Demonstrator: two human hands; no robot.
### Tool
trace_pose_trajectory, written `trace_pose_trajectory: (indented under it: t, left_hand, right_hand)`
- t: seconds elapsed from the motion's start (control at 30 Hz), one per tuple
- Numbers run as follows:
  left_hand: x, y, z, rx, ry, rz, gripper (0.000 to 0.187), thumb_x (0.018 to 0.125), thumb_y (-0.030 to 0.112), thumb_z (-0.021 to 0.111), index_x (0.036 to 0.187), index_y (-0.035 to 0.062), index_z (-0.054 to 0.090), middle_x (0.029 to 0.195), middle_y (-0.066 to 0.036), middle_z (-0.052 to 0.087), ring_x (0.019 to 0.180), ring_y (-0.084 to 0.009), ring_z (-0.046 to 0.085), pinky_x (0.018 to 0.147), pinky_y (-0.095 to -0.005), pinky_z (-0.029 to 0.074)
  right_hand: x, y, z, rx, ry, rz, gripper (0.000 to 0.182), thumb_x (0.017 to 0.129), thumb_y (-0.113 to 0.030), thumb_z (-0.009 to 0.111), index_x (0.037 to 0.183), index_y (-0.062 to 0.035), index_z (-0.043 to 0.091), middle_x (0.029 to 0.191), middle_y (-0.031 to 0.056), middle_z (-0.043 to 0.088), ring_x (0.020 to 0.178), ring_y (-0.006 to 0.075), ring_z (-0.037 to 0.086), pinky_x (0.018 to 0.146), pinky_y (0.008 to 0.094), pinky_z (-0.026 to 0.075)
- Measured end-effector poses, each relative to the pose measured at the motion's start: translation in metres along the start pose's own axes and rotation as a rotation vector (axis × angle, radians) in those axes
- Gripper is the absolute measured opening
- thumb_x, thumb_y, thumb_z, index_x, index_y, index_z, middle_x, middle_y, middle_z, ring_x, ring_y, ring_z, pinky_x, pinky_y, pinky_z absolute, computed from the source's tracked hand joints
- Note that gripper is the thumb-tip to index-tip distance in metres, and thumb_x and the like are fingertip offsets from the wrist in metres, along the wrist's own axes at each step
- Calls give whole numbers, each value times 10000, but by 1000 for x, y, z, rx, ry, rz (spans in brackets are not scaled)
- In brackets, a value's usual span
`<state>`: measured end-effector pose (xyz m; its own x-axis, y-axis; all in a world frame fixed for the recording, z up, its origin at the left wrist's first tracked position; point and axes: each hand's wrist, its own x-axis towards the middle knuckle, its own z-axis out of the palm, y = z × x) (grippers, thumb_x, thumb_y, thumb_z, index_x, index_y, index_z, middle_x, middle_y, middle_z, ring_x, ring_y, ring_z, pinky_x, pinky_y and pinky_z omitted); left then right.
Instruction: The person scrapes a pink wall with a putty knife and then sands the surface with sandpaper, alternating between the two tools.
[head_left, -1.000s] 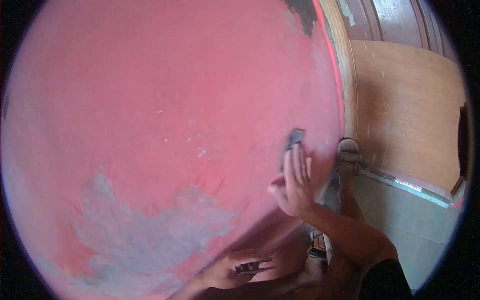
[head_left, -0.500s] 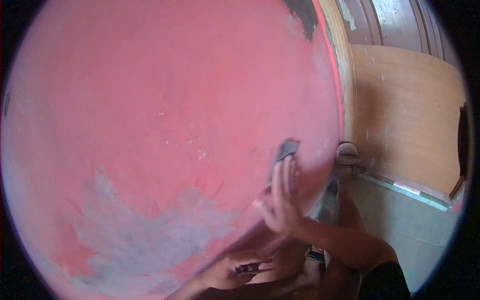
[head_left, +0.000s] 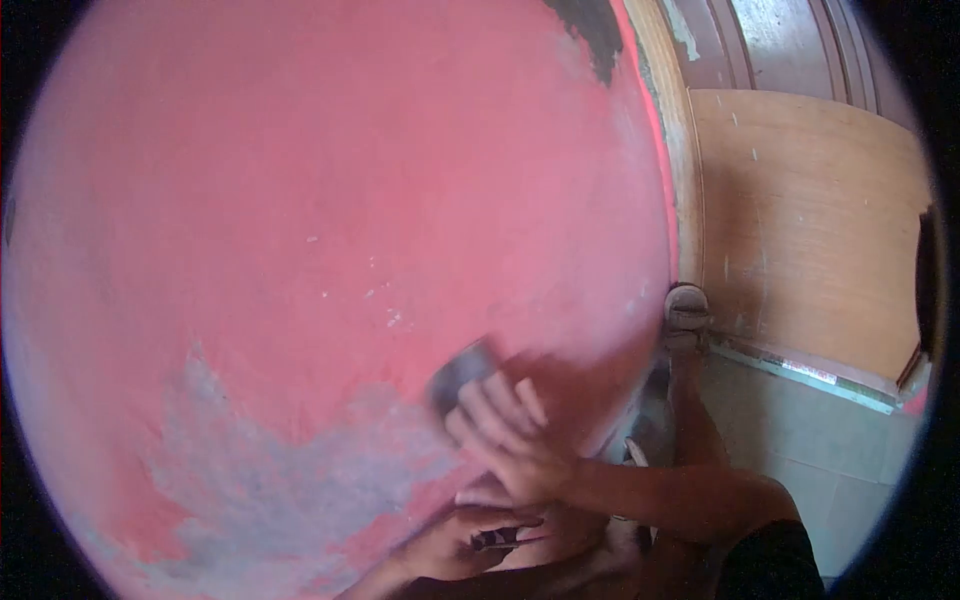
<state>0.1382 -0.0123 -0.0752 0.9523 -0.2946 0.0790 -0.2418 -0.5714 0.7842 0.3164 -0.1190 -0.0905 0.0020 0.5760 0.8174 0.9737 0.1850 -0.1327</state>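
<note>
My right hand [head_left: 500,430] presses a dark grey piece of sandpaper [head_left: 465,375] flat against the pink wall [head_left: 250,190]. Its fingers lie over the lower part of the sheet, and both are blurred by motion. Just left of it, the pink paint gives way to a large grey patch [head_left: 300,475]. My left hand [head_left: 450,545] is low in the view near my leg, fingers curled around a small dark thing [head_left: 495,540] that I cannot make out.
A wooden trim [head_left: 685,150] edges the wall on the right, beside a light brown wooden panel [head_left: 810,230]. My sandalled foot [head_left: 687,308] stands near the wall's edge. Below the panel is a tiled floor [head_left: 780,430]. Dark bare wall [head_left: 595,35] shows at the top.
My right hand has moved left and down across the wall with the sandpaper, from near the right edge toward the grey patch. My left hand has stayed almost in place.
</note>
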Motion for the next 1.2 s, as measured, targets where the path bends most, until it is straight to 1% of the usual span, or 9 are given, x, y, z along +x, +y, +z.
trace_pose_trajectory:
  t: [0.17,0.33,0.5,0.63,0.73,0.87,0.93,1.03,1.2]
  left_hand:
    - [-16,11,10,-194,-47,-196,555,919,-66,677,1454,28,566,1449,-170,598,1286,-267,613,1054,-379,502]
    - [-6,21,-6,-166,44,48,530,910,-85,663,1425,3,574,1390,-169,617,1261,-289,626,1040,-378,504]
    - [-9,23,-7,-163,5,-63,528,901,-88,657,1415,-1,578,1353,-176,627,1242,-305,627,1021,-393,504]
    - [-11,15,-4,-157,12,-60,545,888,-97,651,1418,6,579,1332,-172,633,1235,-312,627,1008,-395,503]
    - [-5,1,3,-103,41,-9,568,872,-110,651,1423,12,579,1332,-164,636,1241,-312,626,1009,-390,504]
    - [-4,7,-4,-111,39,65,576,872,-124,634,1428,15,580,1329,-157,641,1243,-291,625,1008,-377,504]
    - [-9,16,-3,-156,17,-55,562,886,-119,628,1429,15,580,1333,-155,641,1241,-277,623,1006,-371,502]
    - [-11,9,-7,-112,-3,-155,527,917,-95,627,1431,15,578,1339,-152,639,1230,-259,622,1006,-367,500]
    - [-7,15,-9,-52,39,-73,479,950,-54,636,1421,19,588,1309,-143,647,1166,-250,639,978,-361,505]
  right_hand:
    - [21,29,-12,-245,202,-133,780,945,-654,602,1438,-51,559,1534,216,409,1525,453,264,1241,626,16]
    - [73,60,-11,-122,465,-126,783,948,-554,662,1430,13,418,1430,232,382,1490,478,302,1240,614,71]
    - [81,94,-14,0,783,202,661,1008,-268,550,1503,94,304,1449,300,342,1304,467,425,1144,552,329]
    - [51,72,-18,-191,502,288,698,1043,-393,492,1541,81,374,1598,340,275,1428,497,339,1209,566,218]
    - [9,34,19,-182,225,62,757,1005,-533,543,1511,26,466,1598,263,365,1491,478,289,1234,606,146]
    - [12,74,20,-406,296,-243,841,883,-695,641,1427,-55,588,1568,157,469,1522,475,258,1222,686,75]
    - [14,86,-3,-294,267,111,852,896,-658,652,1475,-47,522,1591,174,433,1525,490,244,1216,695,56]
    - [20,89,-14,-345,393,178,868,946,-565,640,1527,15,360,1602,243,372,1521,499,246,1204,685,44]
    - [29,67,-23,-348,390,257,742,986,-470,606,1493,31,399,1585,226,401,1497,420,322,1156,607,174]
